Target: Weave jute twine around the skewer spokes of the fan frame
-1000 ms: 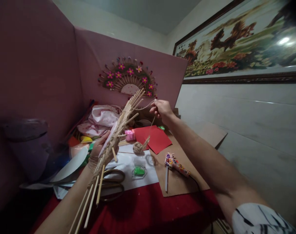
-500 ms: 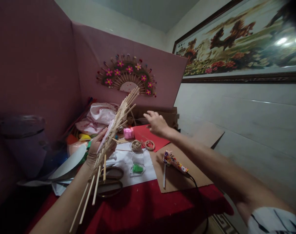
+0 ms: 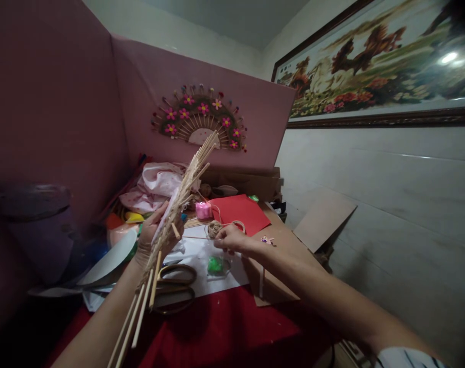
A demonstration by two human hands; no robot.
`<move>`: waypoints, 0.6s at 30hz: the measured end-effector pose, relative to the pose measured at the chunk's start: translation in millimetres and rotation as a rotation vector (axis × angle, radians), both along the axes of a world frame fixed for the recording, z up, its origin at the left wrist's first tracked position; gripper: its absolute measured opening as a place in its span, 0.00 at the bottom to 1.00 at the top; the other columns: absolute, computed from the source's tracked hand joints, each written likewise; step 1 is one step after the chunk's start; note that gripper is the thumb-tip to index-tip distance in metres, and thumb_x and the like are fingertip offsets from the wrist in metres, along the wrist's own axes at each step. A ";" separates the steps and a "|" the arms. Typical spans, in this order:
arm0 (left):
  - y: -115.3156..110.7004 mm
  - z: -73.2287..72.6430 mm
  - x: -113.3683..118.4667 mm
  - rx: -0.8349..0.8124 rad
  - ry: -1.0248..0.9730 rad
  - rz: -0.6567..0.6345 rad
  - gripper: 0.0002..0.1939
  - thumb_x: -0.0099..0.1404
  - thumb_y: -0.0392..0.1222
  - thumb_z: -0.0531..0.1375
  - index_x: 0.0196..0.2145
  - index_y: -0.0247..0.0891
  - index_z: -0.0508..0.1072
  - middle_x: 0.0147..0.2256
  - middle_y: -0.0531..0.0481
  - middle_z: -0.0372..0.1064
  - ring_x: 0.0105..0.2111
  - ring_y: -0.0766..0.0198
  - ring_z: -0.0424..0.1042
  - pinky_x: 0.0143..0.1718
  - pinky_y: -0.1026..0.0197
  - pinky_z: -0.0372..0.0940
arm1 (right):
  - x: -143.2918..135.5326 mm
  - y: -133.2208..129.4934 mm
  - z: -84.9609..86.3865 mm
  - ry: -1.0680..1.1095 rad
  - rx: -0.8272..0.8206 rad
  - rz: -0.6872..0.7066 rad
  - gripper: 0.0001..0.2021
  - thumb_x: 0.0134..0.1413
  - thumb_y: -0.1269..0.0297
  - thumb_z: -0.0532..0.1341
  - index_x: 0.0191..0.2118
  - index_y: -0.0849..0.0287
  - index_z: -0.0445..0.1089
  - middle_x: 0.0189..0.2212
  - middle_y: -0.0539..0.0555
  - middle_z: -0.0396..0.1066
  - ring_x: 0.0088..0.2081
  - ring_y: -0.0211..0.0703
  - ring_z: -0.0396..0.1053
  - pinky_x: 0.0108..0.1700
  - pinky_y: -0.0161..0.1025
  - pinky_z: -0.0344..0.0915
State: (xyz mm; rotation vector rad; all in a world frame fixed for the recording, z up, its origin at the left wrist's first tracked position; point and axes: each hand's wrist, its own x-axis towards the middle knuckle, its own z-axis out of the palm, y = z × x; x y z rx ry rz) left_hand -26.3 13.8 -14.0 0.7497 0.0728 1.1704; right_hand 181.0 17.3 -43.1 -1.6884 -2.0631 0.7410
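- Our left grip [image 3: 151,236], closed, holds the twine-bound stick frame [image 3: 172,214] above the counter [image 3: 232,327].
- It's probably light, stiff, snappable (best held mid-binding).
- Our right grip [image 3: 234,239] curls beside the twine ball [image 3: 212,228]; holding anything, we can't tell.

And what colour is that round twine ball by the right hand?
The twine ball is tan; head view shows it best.

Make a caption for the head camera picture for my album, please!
Left hand holding sticks, right hand beside the twine, flowery fan behind.
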 end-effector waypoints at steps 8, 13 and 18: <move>2.5 -3.3 -4.7 -0.106 0.044 -0.023 0.15 0.65 0.42 0.47 0.34 0.31 0.69 0.14 0.55 0.57 0.08 0.73 0.54 0.08 0.70 0.52 | -49.8 31.7 20.0 0.780 -0.080 0.109 0.11 0.39 0.61 0.65 0.20 0.60 0.63 0.12 0.45 0.59 0.16 0.32 0.59 0.19 0.31 0.56; -0.2 2.6 -6.4 -0.164 0.187 0.022 0.13 0.64 0.40 0.49 0.33 0.31 0.71 0.15 0.52 0.63 0.12 0.68 0.64 0.12 0.67 0.61 | -22.7 31.9 37.8 0.670 0.313 -0.024 0.14 0.40 0.57 0.63 0.16 0.60 0.62 0.12 0.45 0.58 0.15 0.29 0.54 0.16 0.29 0.50; -6.0 6.7 1.2 -0.247 0.328 0.045 0.13 0.63 0.36 0.49 0.33 0.27 0.71 0.20 0.44 0.70 0.15 0.64 0.68 0.14 0.66 0.65 | 14.4 19.5 74.2 0.945 0.446 -0.110 0.10 0.41 0.58 0.60 0.24 0.59 0.62 0.13 0.43 0.60 0.12 0.29 0.52 0.13 0.29 0.50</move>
